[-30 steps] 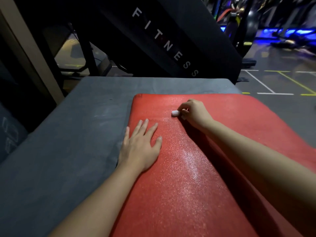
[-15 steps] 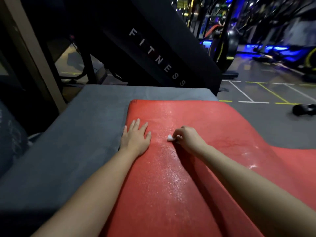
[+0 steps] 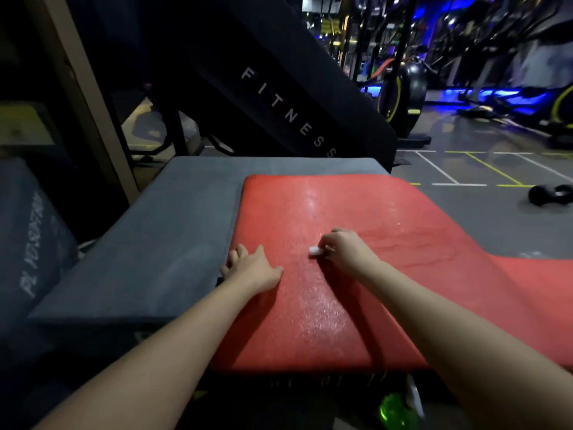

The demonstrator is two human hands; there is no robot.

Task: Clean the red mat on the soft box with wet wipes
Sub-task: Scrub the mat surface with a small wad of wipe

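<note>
Red mat (image 3: pixel 341 321) lies on the grey soft box (image 3: pixel 155 243), directly under both of your hands. Your right hand (image 3: pixel 344 252) is curled into a tight pinch. Its fingers (image 3: pixel 328 243) and thumb close narrowly on a small bunched white wet wipe (image 3: pixel 314 250). The wipe sticks out just left of the fingertips and touches the mat surface. The mat extends beyond those fingertips, back toward you, and off to their right, where it sags over the side of the box. A wet sheen shows on the mat in a band between your two hands, running from beyond the wipe to nearer you than the wipe.

Your left hand (image 3: pixel 251 270) rests palm down on the mat, near the wipe but apart from it. Its fingers (image 3: pixel 238 251) are loosely bent and close together, enclosing nothing. Their tips sit at the mat's left edge, where red meets the grey box top. The thumb points right, toward the wipe.

Beyond both sets of fingertips, past the far edge of the box, leans a black slanted pad (image 3: pixel 288 113) lettered FITNESS. Far to the right of your right-hand fingers, a dark dumbbell (image 3: pixel 550 193) lies on the floor. A green object (image 3: pixel 395 412), too blurred to identify, shows below the mat's near edge
</note>
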